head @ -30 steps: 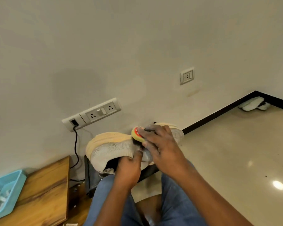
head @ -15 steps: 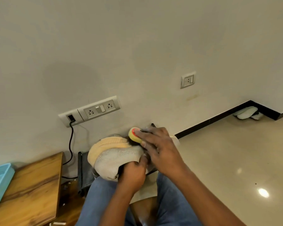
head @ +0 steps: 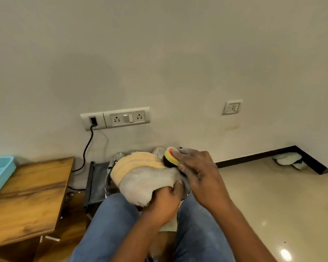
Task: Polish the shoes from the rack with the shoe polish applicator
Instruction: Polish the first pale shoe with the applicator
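- The right hand (head: 195,167) still pinches the shoe polish applicator (head: 171,156), now slid toward the sole edge (rubbing continues).
- The left hand (head: 166,197) still grips the shoe (head: 146,176), just below.

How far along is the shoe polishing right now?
Done: one shoe is off the rack and in the lap. In hand: the left hand grips it from below while the right hand presses the yellow applicator against its side. Left: other shoes sit on the black rack behind; whether they are polished cannot be told.
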